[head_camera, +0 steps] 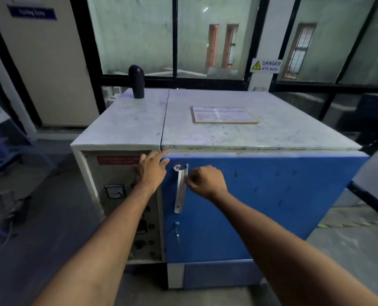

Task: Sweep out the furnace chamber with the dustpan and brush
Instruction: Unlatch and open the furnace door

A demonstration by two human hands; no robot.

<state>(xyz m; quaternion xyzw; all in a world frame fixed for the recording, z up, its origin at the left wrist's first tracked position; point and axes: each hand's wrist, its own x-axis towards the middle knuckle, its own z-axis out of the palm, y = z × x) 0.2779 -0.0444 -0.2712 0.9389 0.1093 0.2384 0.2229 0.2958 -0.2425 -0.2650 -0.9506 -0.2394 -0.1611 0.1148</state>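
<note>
The furnace is a box with a grey top [239, 133] and a blue front door [261, 206], which is shut, so the chamber is hidden. A vertical metal handle [180, 195] sits at the door's left edge. My right hand [205, 181] has its fingers curled on that handle near its top. My left hand [152, 168] rests flat, fingers spread, on the cream control panel [117, 195] beside the door's upper left corner. No dustpan or brush is in view.
A key [177, 230] hangs in a lock below the handle. A framed notice [224, 114] lies on the furnace top and a black vent pipe [137, 81] stands at its back left. Windows and a danger sign [265, 65] are behind; blue racks [0, 149] stand left.
</note>
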